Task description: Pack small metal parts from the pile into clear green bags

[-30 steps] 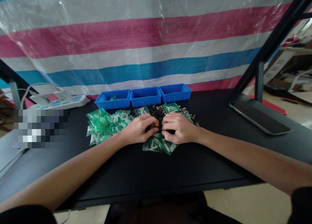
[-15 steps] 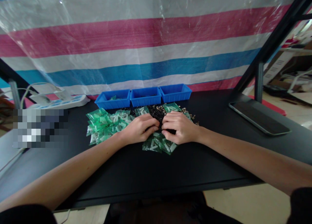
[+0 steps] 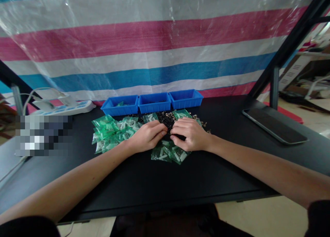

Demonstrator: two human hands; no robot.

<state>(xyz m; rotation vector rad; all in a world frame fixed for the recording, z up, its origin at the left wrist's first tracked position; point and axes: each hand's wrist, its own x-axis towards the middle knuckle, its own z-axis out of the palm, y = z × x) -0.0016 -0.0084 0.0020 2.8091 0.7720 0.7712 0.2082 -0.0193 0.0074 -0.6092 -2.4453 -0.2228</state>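
Observation:
My left hand [image 3: 149, 135] and my right hand [image 3: 187, 133] face each other low over the middle of the table, fingers curled and fingertips a small gap apart. What either hand pinches, if anything, is too small or hidden to name. Just behind them lies a heap of black screws [image 3: 166, 118], with shiny metal pieces [image 3: 203, 123] at its right side. Green plastic bags [image 3: 170, 151] holding white plugs and small metal parts lie right under and in front of my hands. A larger pile of such filled bags [image 3: 113, 130] spreads left of my left hand.
Three blue bins [image 3: 154, 108] stand in a row behind the heap. A white power strip [image 3: 69, 108] with chargers is at the back left, near a blurred-out object [image 3: 42, 133]. A phone [image 3: 274, 125] lies to the right. Black frame posts [image 3: 274, 87] flank the striped sheet.
The fingertips of my two hands have drawn slightly apart over the table. The bags, screws and bins stay where they were; the view has shifted only a trace.

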